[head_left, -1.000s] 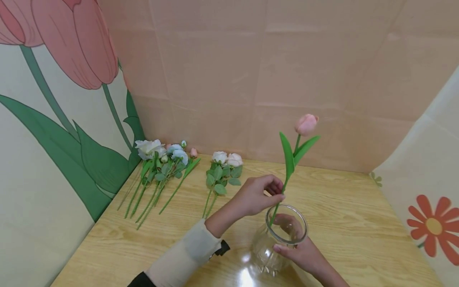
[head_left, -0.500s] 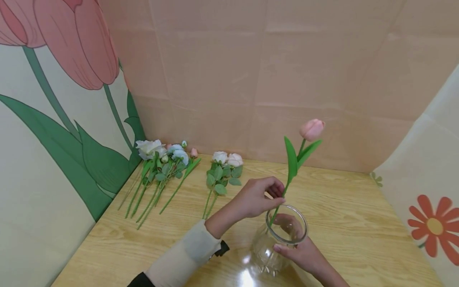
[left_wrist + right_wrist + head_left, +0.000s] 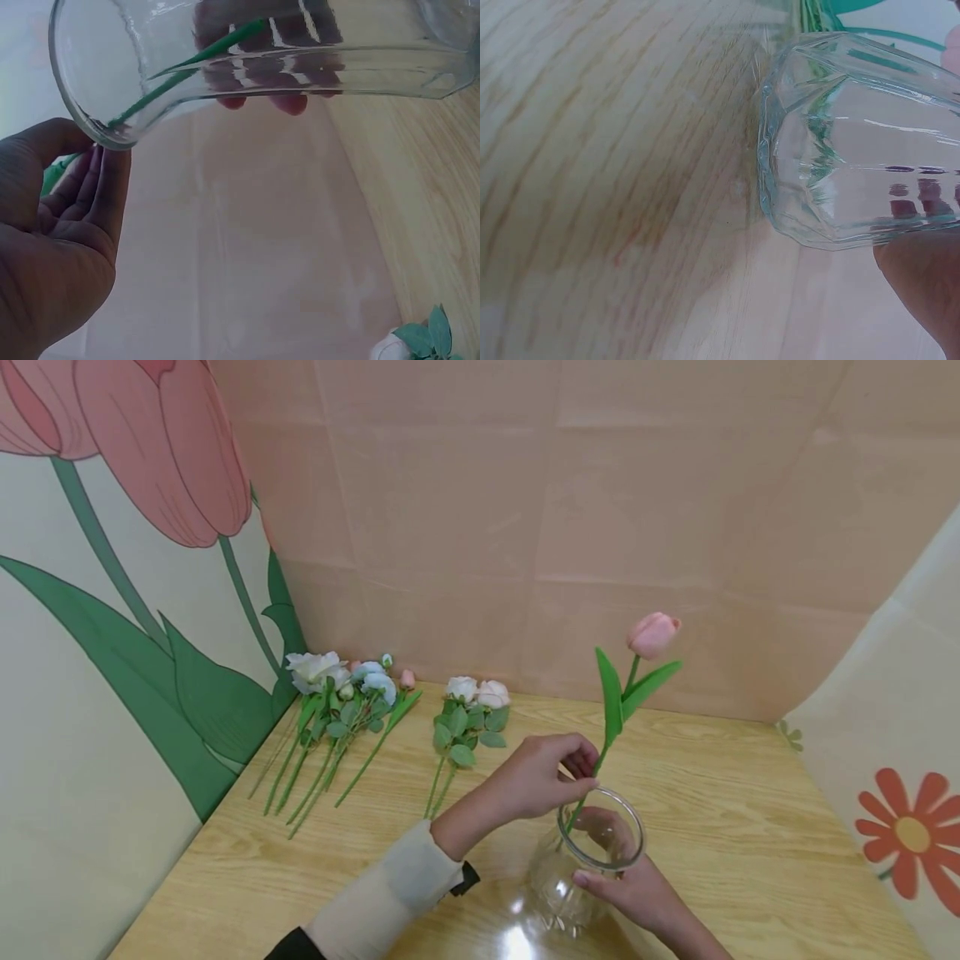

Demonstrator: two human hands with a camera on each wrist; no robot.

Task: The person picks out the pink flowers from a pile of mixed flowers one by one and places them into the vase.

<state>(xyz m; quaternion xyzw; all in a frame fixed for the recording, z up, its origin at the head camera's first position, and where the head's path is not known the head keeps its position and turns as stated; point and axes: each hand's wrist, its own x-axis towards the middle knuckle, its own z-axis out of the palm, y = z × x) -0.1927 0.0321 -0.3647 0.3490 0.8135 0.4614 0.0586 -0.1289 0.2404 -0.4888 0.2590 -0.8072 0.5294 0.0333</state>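
My cupped pink tulip [image 3: 652, 636] has dipped, left hand [image 3: 542, 772] pinching it, right hand [image 3: 642, 895] gripping, likely steadying, the round glass vase [image 3: 553, 890].

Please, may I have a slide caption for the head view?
Left hand holds a tulip, its stem in the vase that the right hand grips.

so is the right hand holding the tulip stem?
No, the left hand pinches the tulip stem, and the right hand grips the glass vase.
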